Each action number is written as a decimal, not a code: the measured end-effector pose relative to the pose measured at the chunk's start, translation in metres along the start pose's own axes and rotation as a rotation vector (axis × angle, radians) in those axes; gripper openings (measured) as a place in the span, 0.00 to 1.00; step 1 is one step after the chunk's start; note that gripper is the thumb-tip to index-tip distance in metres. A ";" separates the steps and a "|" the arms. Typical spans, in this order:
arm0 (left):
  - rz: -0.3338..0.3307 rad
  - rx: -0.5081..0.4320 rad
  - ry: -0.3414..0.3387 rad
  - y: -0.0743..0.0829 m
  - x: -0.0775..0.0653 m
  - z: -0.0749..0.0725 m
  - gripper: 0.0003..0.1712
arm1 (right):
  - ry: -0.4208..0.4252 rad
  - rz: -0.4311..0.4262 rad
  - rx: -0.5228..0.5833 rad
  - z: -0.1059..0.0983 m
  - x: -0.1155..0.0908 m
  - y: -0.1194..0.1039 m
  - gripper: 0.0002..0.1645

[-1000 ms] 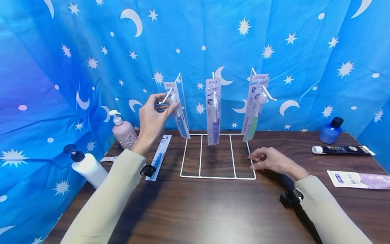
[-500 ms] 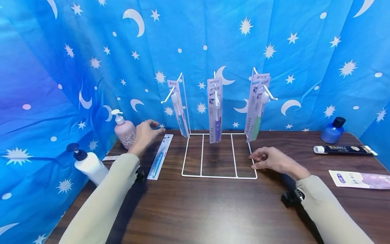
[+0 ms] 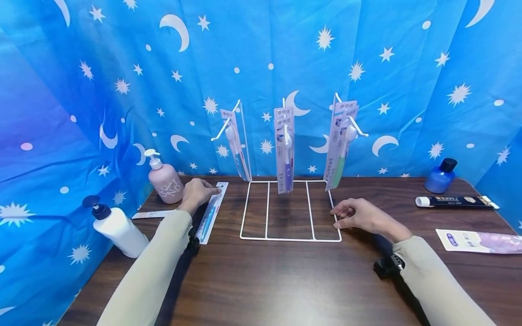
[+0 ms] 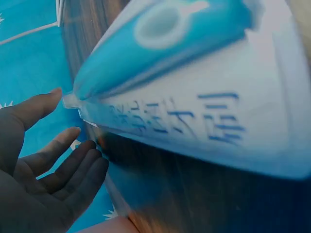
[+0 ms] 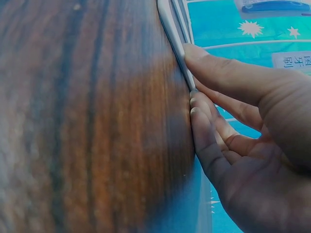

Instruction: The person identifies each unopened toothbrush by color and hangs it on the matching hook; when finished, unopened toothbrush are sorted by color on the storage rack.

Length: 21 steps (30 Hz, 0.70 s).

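My left hand (image 3: 197, 195) is at the far end of a packaged blue toothbrush (image 3: 210, 217) lying on the table. In the left wrist view the thumb (image 4: 41, 108) reaches the tip of the pack, and the other fingers stay apart below it. My right hand (image 3: 364, 218) holds the right edge of a white wire rack (image 3: 289, 239), its thumb (image 5: 218, 68) against the wire. Packaged toothbrushes hang from the rack's hooks: a blue one (image 3: 240, 158) at left, a purple one (image 3: 287, 174) in the middle, a green one (image 3: 340, 167) at right.
A pink pump bottle (image 3: 166, 183), a white pump bottle (image 3: 120, 233) and a flat white pack (image 3: 152, 214) are on the left. At right are a blue bottle (image 3: 439, 179), a black tube (image 3: 454, 202) and a pale purple tube (image 3: 481, 241). A blue curtain (image 3: 261, 40) hangs behind.
My left hand has let go of the hanging blue toothbrush pack and come down to the pack on the table. My right hand has stayed at the rack's edge.
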<state>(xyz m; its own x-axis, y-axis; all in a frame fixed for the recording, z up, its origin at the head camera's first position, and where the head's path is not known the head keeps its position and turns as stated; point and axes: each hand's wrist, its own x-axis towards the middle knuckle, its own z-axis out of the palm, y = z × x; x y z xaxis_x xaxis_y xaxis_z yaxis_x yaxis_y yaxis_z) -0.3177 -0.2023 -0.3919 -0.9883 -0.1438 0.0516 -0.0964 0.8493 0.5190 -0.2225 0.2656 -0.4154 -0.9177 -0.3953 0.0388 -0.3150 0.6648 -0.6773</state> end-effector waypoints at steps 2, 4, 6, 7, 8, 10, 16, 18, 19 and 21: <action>-0.002 0.019 0.009 0.002 0.001 0.002 0.19 | -0.002 0.005 0.001 0.001 0.000 0.000 0.22; -0.003 0.037 0.010 0.004 0.001 0.004 0.18 | -0.001 0.009 -0.002 0.001 0.000 0.001 0.22; -0.006 0.064 0.017 0.007 0.001 0.006 0.17 | 0.001 0.018 -0.006 0.000 -0.001 0.001 0.22; -0.007 0.079 0.019 0.008 0.001 0.006 0.16 | 0.002 0.021 -0.008 0.000 0.000 0.001 0.22; -0.007 0.095 0.019 0.009 0.001 0.007 0.15 | 0.000 0.020 -0.009 0.000 0.000 0.000 0.22; -0.010 0.120 0.019 0.011 0.000 0.007 0.13 | -0.004 0.024 -0.006 0.000 0.000 0.000 0.22; -0.012 0.144 0.049 0.009 -0.001 0.004 0.17 | -0.006 0.008 -0.005 0.001 0.001 -0.001 0.21; -0.016 0.117 0.068 0.007 -0.002 0.002 0.17 | -0.005 0.006 -0.009 0.000 0.001 -0.001 0.21; -0.013 0.095 0.077 0.006 -0.003 0.000 0.17 | -0.005 0.008 -0.010 0.000 0.001 -0.001 0.21; -0.010 0.045 0.090 0.006 -0.006 -0.003 0.17 | -0.007 0.015 -0.012 0.000 0.000 -0.001 0.21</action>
<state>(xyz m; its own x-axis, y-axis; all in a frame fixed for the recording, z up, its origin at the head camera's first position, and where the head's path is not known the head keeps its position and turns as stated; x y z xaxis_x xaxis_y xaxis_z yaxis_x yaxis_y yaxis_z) -0.3120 -0.1975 -0.3864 -0.9727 -0.1957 0.1246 -0.1133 0.8692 0.4814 -0.2225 0.2652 -0.4144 -0.9205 -0.3900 0.0234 -0.3043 0.6781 -0.6691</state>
